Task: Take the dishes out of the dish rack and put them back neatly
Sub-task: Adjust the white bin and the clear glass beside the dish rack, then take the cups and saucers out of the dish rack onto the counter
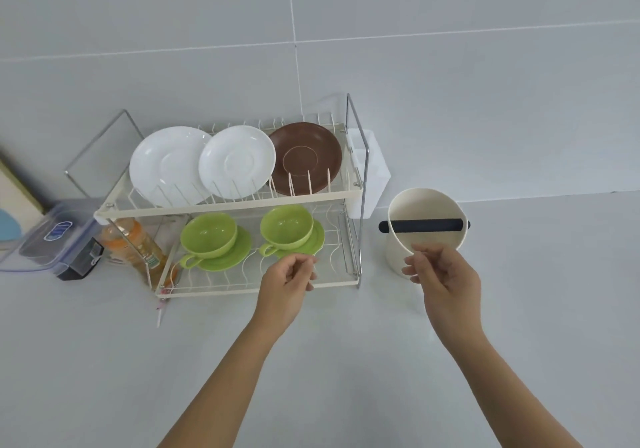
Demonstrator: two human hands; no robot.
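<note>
inspection of my position: my left hand (289, 279) hovers at the front rail of the dish rack (242, 286), fingers loosely curled, thumb near the fingertips, nothing pinched between them. my right hand (441, 274) hangs in front of the cream container (427, 231) beside the rack, fingers half curled and empty; i cannot tell whether they touch its wall.

location of items: upper tier holds two white plates (169, 167) (237, 161) and one brown saucer (306, 158), all on edge between the wire tines, leaning back, faces toward me. lower tier holds two green cups (209, 234) (287, 225), each upright on its own green saucer, mouths up, handles pointing toward the front left.

handling assessment: the plates look like glazed ceramic, stiff, breakable, likely slick. i judge the best hold is the top rim, thumb in front and fingers behind, lifting straight up along the tines. the cups look light; whether plastic or ceramic is not determinable. take each by the handle or lift cup and saucer together from under the saucer rim, since a cup could slide on its saucer.
</note>
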